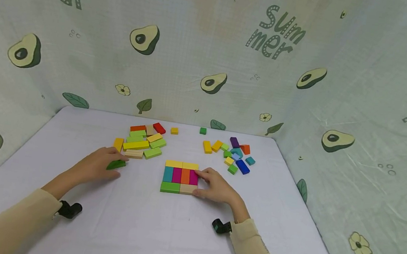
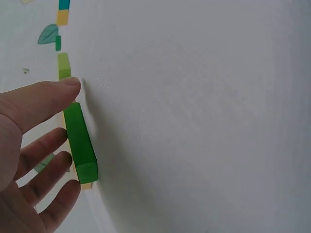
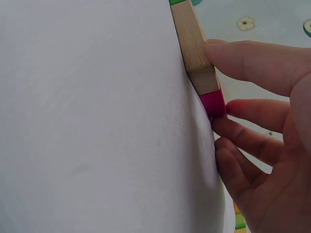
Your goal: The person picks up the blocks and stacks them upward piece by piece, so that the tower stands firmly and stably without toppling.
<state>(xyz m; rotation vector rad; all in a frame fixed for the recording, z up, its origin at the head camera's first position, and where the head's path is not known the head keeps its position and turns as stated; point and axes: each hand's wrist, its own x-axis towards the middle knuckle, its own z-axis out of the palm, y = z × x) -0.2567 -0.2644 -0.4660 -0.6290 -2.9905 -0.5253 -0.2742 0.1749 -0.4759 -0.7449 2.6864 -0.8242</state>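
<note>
My left hand is at the left over a dark green block. In the left wrist view, the thumb stands apart from one end of that green block, with the other fingertips close along its side; whether they touch is unclear. My right hand rests at the right edge of a flat rectangle of blocks: yellow on top, teal, magenta and orange in the middle, green and plain wood below. In the right wrist view, its thumb touches the wooden block and the index finger the magenta one.
Loose yellow, light green, red and wooden blocks lie in a cluster beyond my left hand. Another cluster with blue, purple and yellow pieces is at the back right. A patterned cloth stands behind the white table.
</note>
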